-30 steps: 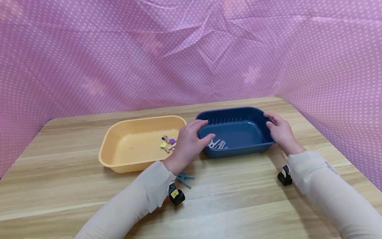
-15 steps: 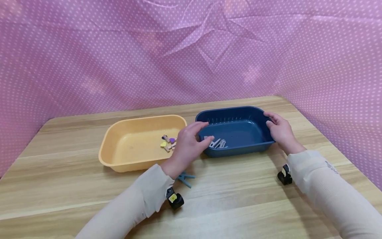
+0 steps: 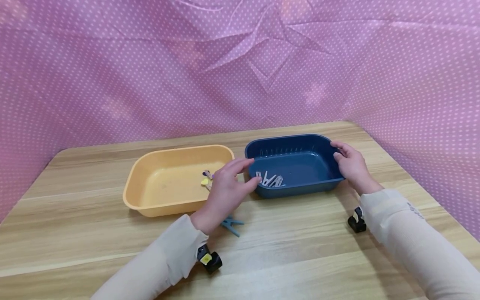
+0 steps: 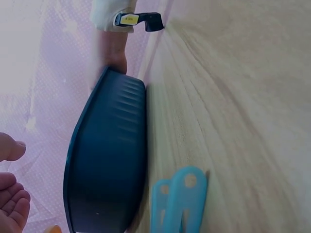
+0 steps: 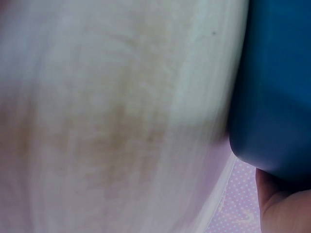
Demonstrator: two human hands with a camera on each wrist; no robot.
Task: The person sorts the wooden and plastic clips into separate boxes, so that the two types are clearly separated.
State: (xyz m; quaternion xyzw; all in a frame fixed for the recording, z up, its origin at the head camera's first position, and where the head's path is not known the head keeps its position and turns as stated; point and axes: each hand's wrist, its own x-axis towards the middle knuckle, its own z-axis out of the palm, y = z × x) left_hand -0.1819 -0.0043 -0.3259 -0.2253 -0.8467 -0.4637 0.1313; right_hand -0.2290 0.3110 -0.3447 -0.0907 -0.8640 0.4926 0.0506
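My right hand [image 3: 352,166] grips the right end of the dark blue plastic basin [image 3: 300,166], its thumb at the rim. Several clear clothespins [image 3: 276,181] lie in that basin's near left corner. Over the gap between the two basins, my left hand [image 3: 226,187] holds nothing, thumb and fingers apart, fingertips close to the blue basin's left rim. Below its wrist a light blue clothespin [image 3: 232,226] lies on the table; the left wrist view shows this clothespin [image 4: 187,199] near the bottom edge. Small wooden clips with coloured hearts [image 3: 205,182] are partly hidden behind my left hand.
A yellow basin [image 3: 161,183] stands left of the blue one, holding the wooden clips at its right end. Both basins rest on a wood-grain table [image 3: 296,250]. Pink dotted cloth [image 3: 180,83] hangs behind the table and along its sides.
My left hand has drawn back leftward and slightly down from over the blue basin, uncovering more of the clear clothespins and covering more of the heart clips. My right hand stays on the rim.
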